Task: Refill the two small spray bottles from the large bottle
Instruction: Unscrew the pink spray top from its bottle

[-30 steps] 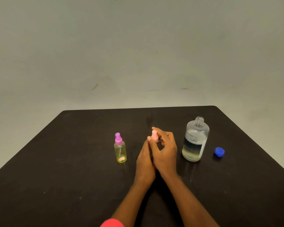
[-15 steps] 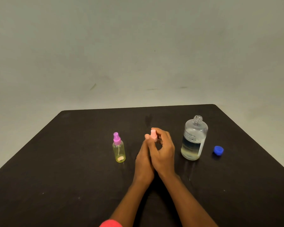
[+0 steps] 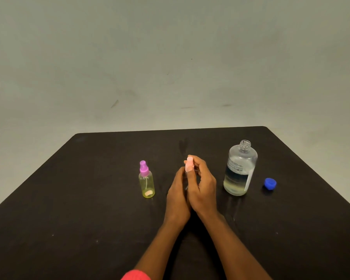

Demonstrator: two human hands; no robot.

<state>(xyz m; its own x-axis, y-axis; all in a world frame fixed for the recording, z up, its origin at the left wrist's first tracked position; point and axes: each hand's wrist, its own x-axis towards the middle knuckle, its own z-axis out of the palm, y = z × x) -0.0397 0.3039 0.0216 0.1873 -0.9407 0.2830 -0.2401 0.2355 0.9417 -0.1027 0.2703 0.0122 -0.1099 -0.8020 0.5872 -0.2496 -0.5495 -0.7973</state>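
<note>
Vertically upright between hands [image 3: 177, 191] [image 3: 204, 187], pink-capped spray bottle [image 3: 189, 166]

A matte black table [image 3: 69, 219] with rounded far corners stands against a plain grey-green wall [image 3: 170, 57]. Near its middle the person's two hands meet around a small spray bottle with a pale pink pump head [image 3: 189, 165]. The left hand [image 3: 178, 190] holds the body, which is almost wholly hidden, and the right hand [image 3: 203, 188] pinches the pink head. Left of the hands and apart from them, a small translucent yellow spray bottle with a purple pump head [image 3: 147, 185] stands upright. To the right stands a large clear plastic bottle [image 3: 239, 172], uncapped, labelled and partly filled with clear liquid. A round blue plastic cap [image 3: 270, 183] lies just beyond it. A pinkish-red sleeve [image 3: 135, 275] shows at the bottom edge.
</note>
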